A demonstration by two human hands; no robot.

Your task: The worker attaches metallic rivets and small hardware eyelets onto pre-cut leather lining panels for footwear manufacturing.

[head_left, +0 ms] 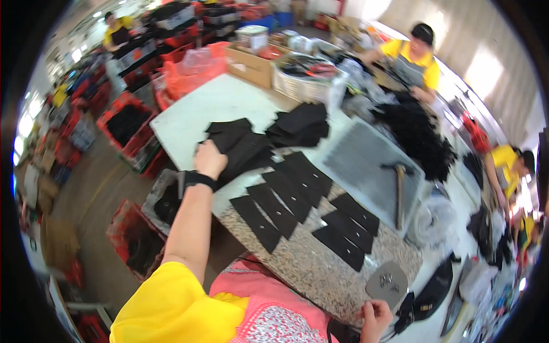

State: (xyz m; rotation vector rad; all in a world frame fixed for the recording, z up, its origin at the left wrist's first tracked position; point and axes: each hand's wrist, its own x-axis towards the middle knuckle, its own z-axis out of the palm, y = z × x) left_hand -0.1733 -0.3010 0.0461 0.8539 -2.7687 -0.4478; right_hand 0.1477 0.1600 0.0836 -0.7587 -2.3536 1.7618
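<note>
Because the left hand (209,160) lies over the near left edge of a loose pile of black flat panels (246,151), we take that pile to be set on the white tabletop (189,114) for easy reach. Its fingers curl downward, but we cannot tell whether they are clamped on a panel or merely resting there, since the back of the hand hides the tips. A second black pile (300,126) sits just beyond, its layers fanned unevenly.

Nearer the body, on the speckled stone slab (309,280), we see a longer row of black panels (286,191) and a shorter row (346,226) to its right. The panels lie slantwise and close together, several overlapping, probably to save room while leaving the small white spots on them (holes or marks, we cannot say which) uncovered.

The right hand (374,320) hangs at the slab's near edge, fingers bent toward the thumb; whether they meet or pinch something is too small to tell. Just beside it lies a rounded grey pad (377,286) bearing small dark pieces (388,280), perhaps gathered there against scattering. The hammer (400,200) rests on a grey sheet (360,166), out of both hands, its handle pointing towards us, which would suit grasping.
</note>
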